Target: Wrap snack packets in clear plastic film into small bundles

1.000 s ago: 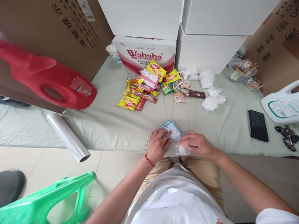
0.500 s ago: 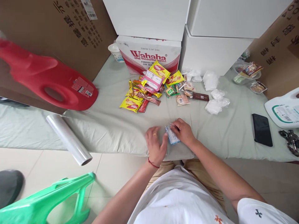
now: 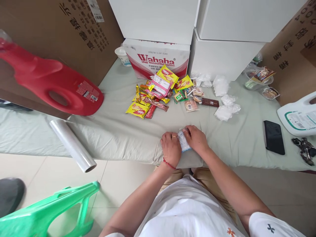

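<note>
A small flat packet [image 3: 184, 141], white with blue print, lies near the front edge of the cloth-covered surface, between my hands. My left hand [image 3: 171, 148] is closed along its left side, fingers curled and pressed together at the edge. From the upper right my right hand [image 3: 197, 140] grips the packet, thumb and fingertips near its top corner. Something clear, like plastic film, shows at the top of the packet. The fingertips of both hands are partly hidden.
Wrapped snacks [image 3: 153, 93] lie piled before a Wahaha carton [image 3: 158, 59]. Crumpled clear film bundles [image 3: 225, 107] sit to their right. A film roll [image 3: 72, 144] overhangs the front edge at left, near a red jug [image 3: 56, 85]. A phone [image 3: 274, 137] and keys [image 3: 304, 149] lie right.
My left hand has moved right and turned inward, from resting spread beside the packet to closing on its left side. My right hand has shifted slightly and now covers the packet's upper right corner.
</note>
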Demonstrator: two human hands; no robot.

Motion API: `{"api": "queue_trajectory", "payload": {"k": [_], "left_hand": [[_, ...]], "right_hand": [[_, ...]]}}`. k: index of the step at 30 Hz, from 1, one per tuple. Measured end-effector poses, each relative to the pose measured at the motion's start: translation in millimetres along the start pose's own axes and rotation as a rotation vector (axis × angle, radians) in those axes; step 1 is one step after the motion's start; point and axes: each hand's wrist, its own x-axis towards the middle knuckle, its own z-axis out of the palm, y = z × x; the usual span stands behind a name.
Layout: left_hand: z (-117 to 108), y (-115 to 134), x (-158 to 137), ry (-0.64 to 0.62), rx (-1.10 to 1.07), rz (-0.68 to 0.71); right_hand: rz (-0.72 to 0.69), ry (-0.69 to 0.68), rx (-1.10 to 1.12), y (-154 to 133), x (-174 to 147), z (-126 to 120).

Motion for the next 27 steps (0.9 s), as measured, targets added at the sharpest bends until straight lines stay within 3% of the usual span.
{"api": "queue_trajectory", "payload": {"k": [4, 7, 10, 14, 16, 21, 27], "left_hand": [[5, -4, -1, 0.044, -0.083, 0.026], [6, -7, 1, 0.079, -0.218, -0.010], [0, -6, 4, 0.132, -0.368, -0.158], [-16, 4, 7, -0.065, -0.512, -0.277], [-22, 8, 5, -0.122, -0.525, -0.261], [-22, 11, -11, -0.036, -0.539, -0.039], [-23, 9, -16, -0.134, -0.703, -0.124]], "right_hand": [[0.052, -0.061, 0.035, -6, 2, 1], [0.035, -0.078, 0.285, -3, 2, 5], [-0.019, 0.009, 0.551, -3, -9, 5], [-0.093, 0.141, 0.611, -10, -30, 4], [-0.037, 0.149, 0.669, -12, -36, 4], [0.151, 0.071, 0.841, -16, -42, 6], [0.475, -0.184, 1.296, -22, -49, 5]]}}
